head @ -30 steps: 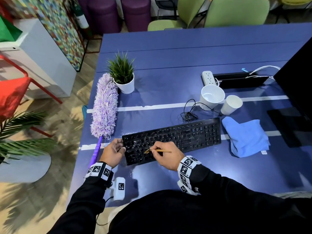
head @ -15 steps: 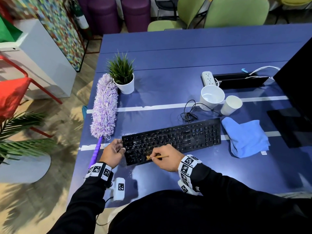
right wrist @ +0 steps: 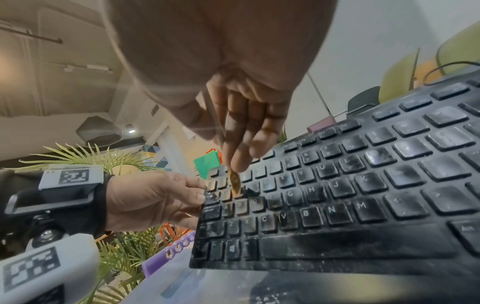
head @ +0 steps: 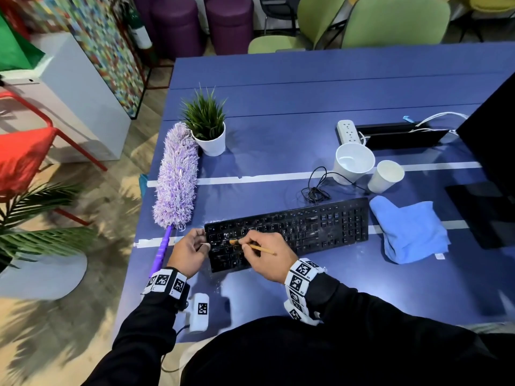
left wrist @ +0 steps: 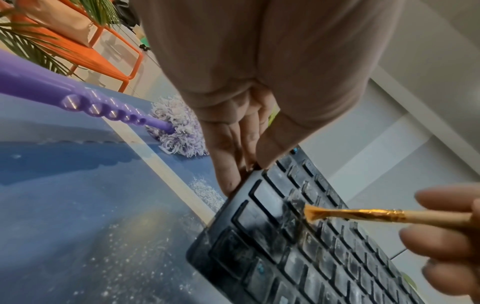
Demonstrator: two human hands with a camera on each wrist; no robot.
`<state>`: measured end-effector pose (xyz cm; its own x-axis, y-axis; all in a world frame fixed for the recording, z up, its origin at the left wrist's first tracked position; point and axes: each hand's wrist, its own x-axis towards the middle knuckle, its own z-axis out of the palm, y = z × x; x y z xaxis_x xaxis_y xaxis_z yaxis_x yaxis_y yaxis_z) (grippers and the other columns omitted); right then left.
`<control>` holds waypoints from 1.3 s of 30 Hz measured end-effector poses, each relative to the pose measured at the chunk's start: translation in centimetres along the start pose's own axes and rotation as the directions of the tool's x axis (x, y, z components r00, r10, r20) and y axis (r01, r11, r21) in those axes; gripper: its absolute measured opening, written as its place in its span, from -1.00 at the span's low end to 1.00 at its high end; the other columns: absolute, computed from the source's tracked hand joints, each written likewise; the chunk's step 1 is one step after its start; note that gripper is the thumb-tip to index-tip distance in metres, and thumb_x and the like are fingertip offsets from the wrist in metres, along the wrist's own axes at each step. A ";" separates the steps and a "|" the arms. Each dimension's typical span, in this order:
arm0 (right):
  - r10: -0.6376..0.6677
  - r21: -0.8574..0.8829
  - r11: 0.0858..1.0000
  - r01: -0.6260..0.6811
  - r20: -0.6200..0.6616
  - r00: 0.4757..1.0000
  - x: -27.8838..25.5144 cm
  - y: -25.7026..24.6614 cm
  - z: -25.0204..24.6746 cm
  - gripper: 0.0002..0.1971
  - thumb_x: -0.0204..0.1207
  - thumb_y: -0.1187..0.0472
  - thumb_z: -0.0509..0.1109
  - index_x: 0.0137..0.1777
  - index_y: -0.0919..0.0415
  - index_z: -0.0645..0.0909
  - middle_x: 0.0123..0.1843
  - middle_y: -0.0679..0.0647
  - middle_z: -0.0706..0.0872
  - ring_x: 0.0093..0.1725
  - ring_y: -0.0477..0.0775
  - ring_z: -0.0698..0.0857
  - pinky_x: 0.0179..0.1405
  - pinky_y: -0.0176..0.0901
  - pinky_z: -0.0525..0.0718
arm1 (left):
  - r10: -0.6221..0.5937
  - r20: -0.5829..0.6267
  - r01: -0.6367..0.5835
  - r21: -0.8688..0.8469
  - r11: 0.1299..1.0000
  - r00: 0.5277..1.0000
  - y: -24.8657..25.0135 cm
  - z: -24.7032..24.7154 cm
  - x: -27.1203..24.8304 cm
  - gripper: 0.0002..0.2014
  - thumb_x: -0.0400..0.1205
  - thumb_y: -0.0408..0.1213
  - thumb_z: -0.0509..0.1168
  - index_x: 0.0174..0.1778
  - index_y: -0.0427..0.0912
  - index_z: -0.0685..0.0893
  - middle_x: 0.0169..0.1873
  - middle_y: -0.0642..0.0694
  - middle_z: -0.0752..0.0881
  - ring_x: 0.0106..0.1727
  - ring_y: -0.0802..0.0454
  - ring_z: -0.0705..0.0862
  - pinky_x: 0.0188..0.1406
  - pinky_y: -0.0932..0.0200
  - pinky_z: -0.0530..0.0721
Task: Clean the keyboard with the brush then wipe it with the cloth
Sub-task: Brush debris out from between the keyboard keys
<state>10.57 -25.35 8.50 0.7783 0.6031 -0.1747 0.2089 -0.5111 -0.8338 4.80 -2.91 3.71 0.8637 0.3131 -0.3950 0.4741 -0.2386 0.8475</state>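
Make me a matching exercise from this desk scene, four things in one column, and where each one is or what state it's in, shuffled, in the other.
Things:
1. brush
2. cloth
3. duster
4. keyboard

Places or states:
A. lying past the keyboard's right end, untouched
B. dusty, steadied at its left end by the left hand
C. pinched in the right hand, bristles on the keys
D. lying left of the keyboard, beside the potted plant

Pairs: 1-C, 2-A, 3-D, 4-B
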 end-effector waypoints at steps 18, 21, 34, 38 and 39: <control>-0.017 -0.206 0.978 0.043 0.131 0.991 0.1 -1.0 0.3 -0.78 0.61 0.15 0.27 0.13 0.07 0.71 -0.17 0.01 0.81 -0.49 -0.24 0.54 -0.44 -0.50 0.41 | -0.016 -0.001 0.016 0.012 1.000 1.000 0.0 0.1 -0.3 -0.69 0.62 -0.58 0.25 0.01 -0.01 0.53 -0.01 -0.18 0.73 0.10 -0.12 0.72 0.33 -0.32 0.60; -0.038 -0.213 0.975 0.056 0.085 0.996 0.2 -1.3 0.2 -0.78 0.60 0.14 0.28 0.13 0.04 0.72 -0.09 0.01 0.83 -0.38 -0.07 0.64 -0.26 -0.39 0.57 | -0.013 0.003 0.013 0.019 1.000 1.000 0.2 0.1 -0.4 -0.69 0.62 -0.59 0.25 0.02 -0.02 0.54 0.02 -0.23 0.74 0.12 -0.13 0.73 0.34 -0.29 0.60; 0.037 -0.143 0.989 -0.029 0.052 0.998 -0.5 -0.9 -0.2 -0.83 0.59 0.19 0.29 0.02 0.06 0.73 -0.44 -0.27 0.59 -0.57 -0.24 0.52 -0.46 -0.47 0.42 | -0.006 -0.025 0.007 0.043 0.999 1.000 1.3 0.5 -1.1 -0.71 0.63 -0.59 0.24 0.08 -0.09 0.49 -0.12 0.08 0.62 0.10 -0.05 0.64 0.37 -0.17 0.59; 0.028 -0.118 0.993 -0.027 0.013 1.000 -0.3 -1.0 -0.3 -0.84 0.60 0.17 0.30 0.06 0.04 0.71 -0.38 -0.15 0.66 -0.56 -0.26 0.49 -0.47 -0.47 0.41 | 0.001 -0.018 0.000 0.039 0.999 1.000 1.2 0.4 -1.0 -0.73 0.63 -0.58 0.25 0.10 -0.13 0.50 -0.09 0.01 0.66 0.09 -0.05 0.67 0.36 -0.17 0.60; 0.044 -0.124 0.992 -0.039 0.045 0.998 -0.3 -1.1 -0.4 -0.84 0.59 0.18 0.31 0.04 0.06 0.72 -0.44 -0.20 0.60 -0.59 -0.25 0.49 -0.49 -0.46 0.41 | -0.004 -0.019 0.005 0.052 0.999 1.000 1.2 0.4 -1.1 -0.73 0.63 -0.58 0.25 0.10 -0.13 0.50 -0.10 0.02 0.65 0.08 -0.04 0.67 0.35 -0.17 0.61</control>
<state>10.33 -25.17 9.67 0.7595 0.6066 -0.2348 0.2506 -0.6060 -0.7549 4.50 -3.92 5.01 0.8583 0.3311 -0.3920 0.4868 -0.2842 0.8260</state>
